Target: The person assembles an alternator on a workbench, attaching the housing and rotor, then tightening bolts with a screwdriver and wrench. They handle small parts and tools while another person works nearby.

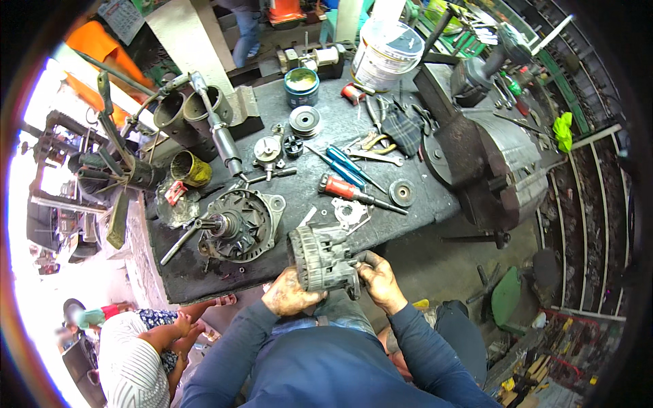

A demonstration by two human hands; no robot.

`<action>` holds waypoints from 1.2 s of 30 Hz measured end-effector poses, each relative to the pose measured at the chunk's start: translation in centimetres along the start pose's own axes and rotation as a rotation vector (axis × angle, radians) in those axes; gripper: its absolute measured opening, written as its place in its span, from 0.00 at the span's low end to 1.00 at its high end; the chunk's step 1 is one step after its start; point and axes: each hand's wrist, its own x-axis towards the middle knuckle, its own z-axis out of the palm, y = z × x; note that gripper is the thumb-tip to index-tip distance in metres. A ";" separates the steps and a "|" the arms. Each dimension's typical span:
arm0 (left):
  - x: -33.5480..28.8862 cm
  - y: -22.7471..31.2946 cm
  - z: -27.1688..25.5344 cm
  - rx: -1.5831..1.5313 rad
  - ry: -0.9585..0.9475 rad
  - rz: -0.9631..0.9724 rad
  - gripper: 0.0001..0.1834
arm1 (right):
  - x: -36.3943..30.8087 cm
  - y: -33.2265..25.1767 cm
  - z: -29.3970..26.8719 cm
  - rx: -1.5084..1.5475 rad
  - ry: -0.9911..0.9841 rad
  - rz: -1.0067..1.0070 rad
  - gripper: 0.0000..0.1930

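Just past the bench's near edge, my left hand [292, 294] grips the lower left side of a grey alternator housing [323, 258], which lies tilted on its side with its ribbed rim to the left. My right hand [379, 280] is closed at the right end of that housing, thumb and forefinger pinched there. What sits between those fingertips is too small to tell. On the bench to the left rests the alternator's other half, a front housing with rotor [238, 224], its shaft pointing up. A light metal bracket [350, 212] lies just beyond the housing.
On the dark workbench [272, 194] lie a red-handled screwdriver [347, 188], blue screwdrivers [347, 166], a pulley [305, 120] and a blue tub [301, 87]. A white bucket [386, 58] stands behind; a large metal machine [496, 163] is right. A seated person [136, 353] is lower left.
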 end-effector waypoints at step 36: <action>3.9 -5.7 -1.4 0.220 -0.118 0.182 0.26 | 5.5 1.5 -2.6 0.050 0.068 0.177 0.12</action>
